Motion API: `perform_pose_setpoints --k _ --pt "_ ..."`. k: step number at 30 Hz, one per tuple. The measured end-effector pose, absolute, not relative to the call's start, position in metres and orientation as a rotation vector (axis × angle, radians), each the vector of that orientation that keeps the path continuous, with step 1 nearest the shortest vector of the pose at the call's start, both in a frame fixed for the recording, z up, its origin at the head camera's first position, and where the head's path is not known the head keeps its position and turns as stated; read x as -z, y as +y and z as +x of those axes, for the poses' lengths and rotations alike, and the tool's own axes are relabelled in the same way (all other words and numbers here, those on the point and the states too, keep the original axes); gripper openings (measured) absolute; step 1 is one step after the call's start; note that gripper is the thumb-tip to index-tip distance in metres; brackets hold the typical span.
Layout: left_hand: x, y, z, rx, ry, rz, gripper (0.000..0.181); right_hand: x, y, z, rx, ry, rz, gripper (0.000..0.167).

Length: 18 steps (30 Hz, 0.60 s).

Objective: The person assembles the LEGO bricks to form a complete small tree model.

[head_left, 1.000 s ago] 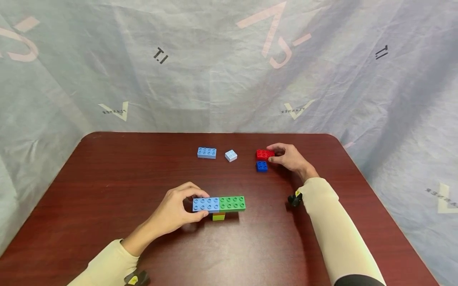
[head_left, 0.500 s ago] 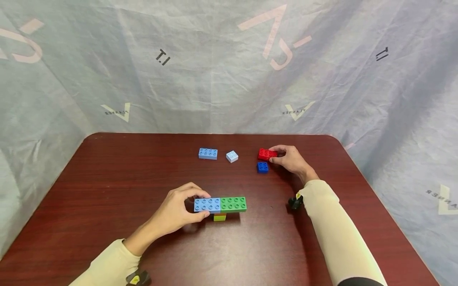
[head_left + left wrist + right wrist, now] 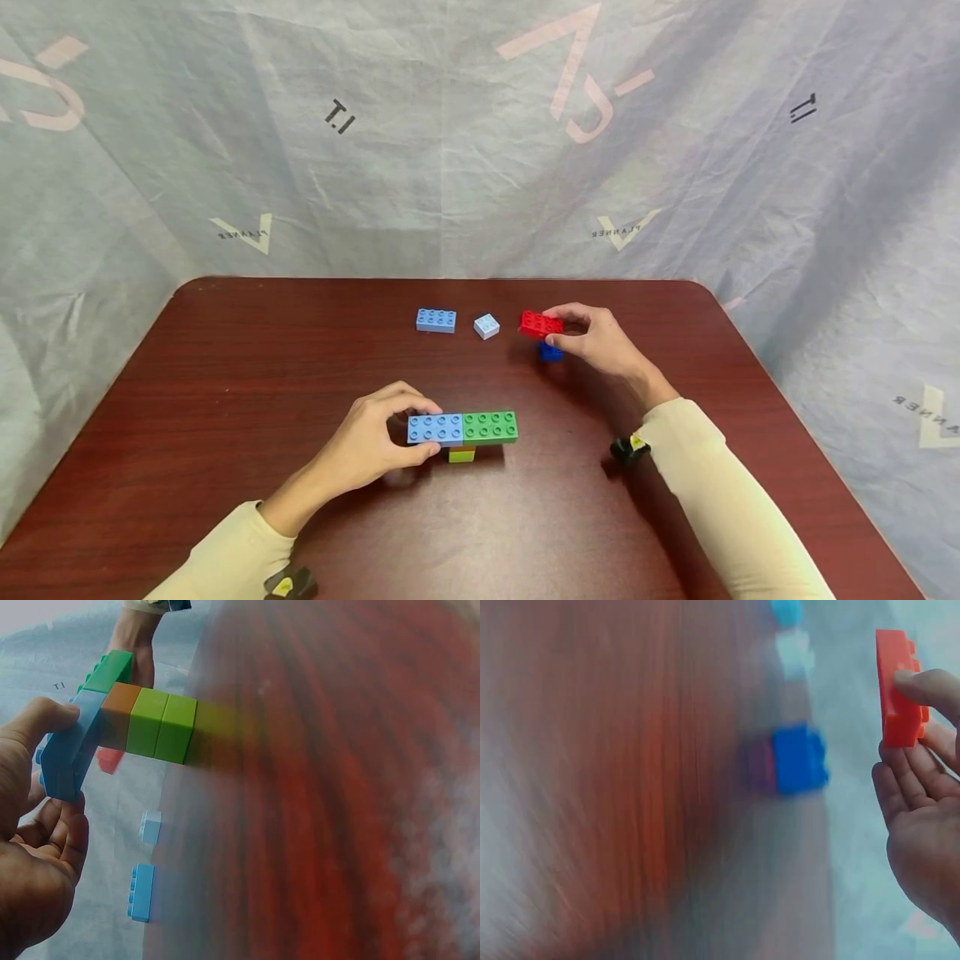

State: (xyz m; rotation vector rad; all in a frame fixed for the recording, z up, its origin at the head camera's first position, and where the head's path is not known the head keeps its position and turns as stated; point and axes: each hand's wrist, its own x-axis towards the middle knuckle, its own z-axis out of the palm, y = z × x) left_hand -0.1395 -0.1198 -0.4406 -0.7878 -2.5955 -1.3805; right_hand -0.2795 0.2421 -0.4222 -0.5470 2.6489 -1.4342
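Note:
My left hand [image 3: 372,435] pinches a light blue toy brick [image 3: 435,429] between thumb and fingers. That brick sits end to end with a green brick [image 3: 490,427], both on top of a short column. In the left wrist view the column shows an orange brick [image 3: 120,712] above two lime green bricks [image 3: 161,724], standing on the table. My right hand [image 3: 600,337] pinches a red brick [image 3: 538,324] by its right end, raised off the table. A dark blue brick [image 3: 551,352] stands on the table just below it, partly covered in the head view.
Toward the back of the brown table [image 3: 300,350] lie a light blue brick [image 3: 436,321] and a small pale blue brick [image 3: 486,327]. A grey printed cloth [image 3: 442,167] hangs behind the table and at its sides.
My right hand has lifted the red brick off the table and carried it a little to the left, over the dark blue brick. The left hand has kept its place.

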Motion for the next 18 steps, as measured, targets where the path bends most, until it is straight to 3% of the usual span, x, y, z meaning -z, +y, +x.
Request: perform_pose_setpoints --k 18 --pt "0.44 -0.119 -0.139 1.386 -2.597 -0.771 0.038 0.391 0.18 -0.21 1.433 2.508 -0.925 0.034"
